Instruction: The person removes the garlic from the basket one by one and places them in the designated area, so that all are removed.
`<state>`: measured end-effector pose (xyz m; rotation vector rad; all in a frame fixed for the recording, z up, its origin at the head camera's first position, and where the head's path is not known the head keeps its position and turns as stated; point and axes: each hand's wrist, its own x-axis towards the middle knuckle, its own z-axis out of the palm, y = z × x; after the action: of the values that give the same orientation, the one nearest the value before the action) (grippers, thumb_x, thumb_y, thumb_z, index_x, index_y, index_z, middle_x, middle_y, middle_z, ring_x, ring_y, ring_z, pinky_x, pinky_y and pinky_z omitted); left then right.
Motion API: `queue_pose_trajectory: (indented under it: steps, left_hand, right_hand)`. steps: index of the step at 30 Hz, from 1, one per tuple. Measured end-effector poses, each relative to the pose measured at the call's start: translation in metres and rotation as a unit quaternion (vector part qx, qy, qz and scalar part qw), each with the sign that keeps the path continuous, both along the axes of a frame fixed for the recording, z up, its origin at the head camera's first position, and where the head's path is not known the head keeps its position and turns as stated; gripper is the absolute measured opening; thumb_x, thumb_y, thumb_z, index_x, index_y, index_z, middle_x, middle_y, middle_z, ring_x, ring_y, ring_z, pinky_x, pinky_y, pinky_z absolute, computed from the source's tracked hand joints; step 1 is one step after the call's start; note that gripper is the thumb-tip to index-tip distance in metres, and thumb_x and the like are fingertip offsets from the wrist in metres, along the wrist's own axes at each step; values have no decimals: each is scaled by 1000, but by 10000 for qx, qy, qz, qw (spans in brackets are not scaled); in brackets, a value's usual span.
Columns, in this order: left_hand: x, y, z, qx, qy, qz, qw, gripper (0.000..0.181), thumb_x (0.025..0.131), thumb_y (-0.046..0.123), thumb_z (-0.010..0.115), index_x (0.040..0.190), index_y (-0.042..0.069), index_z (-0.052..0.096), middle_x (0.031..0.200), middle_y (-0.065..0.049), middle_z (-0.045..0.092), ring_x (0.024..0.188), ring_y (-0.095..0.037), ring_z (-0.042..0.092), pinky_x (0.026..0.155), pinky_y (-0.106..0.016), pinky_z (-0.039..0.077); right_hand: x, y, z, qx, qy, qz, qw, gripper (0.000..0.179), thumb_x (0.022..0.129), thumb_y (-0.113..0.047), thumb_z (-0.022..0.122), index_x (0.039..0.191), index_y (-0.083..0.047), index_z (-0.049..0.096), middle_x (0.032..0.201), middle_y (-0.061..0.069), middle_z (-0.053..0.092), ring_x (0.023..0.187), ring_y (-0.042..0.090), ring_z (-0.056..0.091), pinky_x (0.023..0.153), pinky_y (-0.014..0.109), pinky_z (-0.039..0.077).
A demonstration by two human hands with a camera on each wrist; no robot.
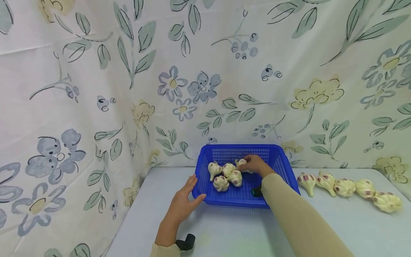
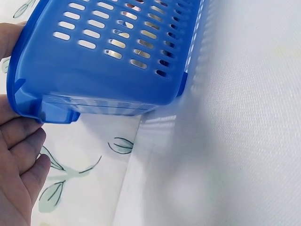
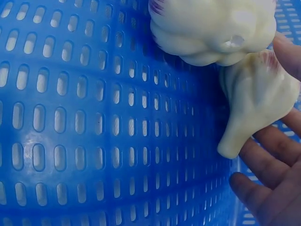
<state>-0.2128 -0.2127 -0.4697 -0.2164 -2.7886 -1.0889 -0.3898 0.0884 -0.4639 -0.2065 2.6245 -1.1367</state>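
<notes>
A blue plastic basket [image 1: 236,201] with slotted walls stands on the white table. Inside, toward its left half, several white garlic bulbs [image 1: 221,183] with purple marks lie grouped together. My right hand [image 1: 257,165] reaches over the front rim and holds one garlic bulb [image 3: 258,89] between thumb and fingers, close by the rest of the group. Another bulb [image 3: 211,28] sits right against it in the right wrist view. With fingers extended, my left hand [image 1: 184,200] touches the basket's front left corner; its fingertips lie along the rim [image 2: 14,89] in the left wrist view.
To the right of the basket, several more garlic bulbs [image 1: 345,187] lie in a row on the table [image 1: 231,235]. A floral cloth [image 1: 244,71] hangs behind the table and down its left side. Small black devices [image 1: 186,242] are worn on the wrists.
</notes>
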Motion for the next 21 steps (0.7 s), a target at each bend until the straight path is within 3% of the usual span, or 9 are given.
queue_pose_trajectory:
  steps: [5,12,17,21]
  left_hand:
    - [0,0,0,27,14,-12,10000,84,88,62,62,153,17,37,162,11,24,150,-17,24,116,-47,30]
    - [0,0,0,43,-18,27,10000,82,88,59,64,153,17,37,161,14,24,150,-14,23,117,-46,29]
    - [1,0,0,58,22,-10,10000,82,88,59,64,153,17,37,161,12,25,150,-17,24,116,-47,30]
    - [0,-1,-1,96,26,-25,9999,82,88,60,63,153,17,37,161,12,25,150,-17,24,116,-47,30]
  right_hand:
    - [4,0,3,-59,-18,-8,10000,72,83,-38,77,135,5,52,134,26,55,119,39,56,99,52,47]
    - [6,0,6,-53,97,74,9999,66,77,-42,81,120,3,58,118,23,61,102,34,60,86,46,51]
    - [5,-2,7,-167,107,-24,9998,74,80,-34,80,135,7,52,130,26,58,117,39,57,100,51,46]
    - [6,-3,8,-121,162,3,9998,76,82,-32,78,139,9,47,135,29,55,122,42,55,103,53,44]
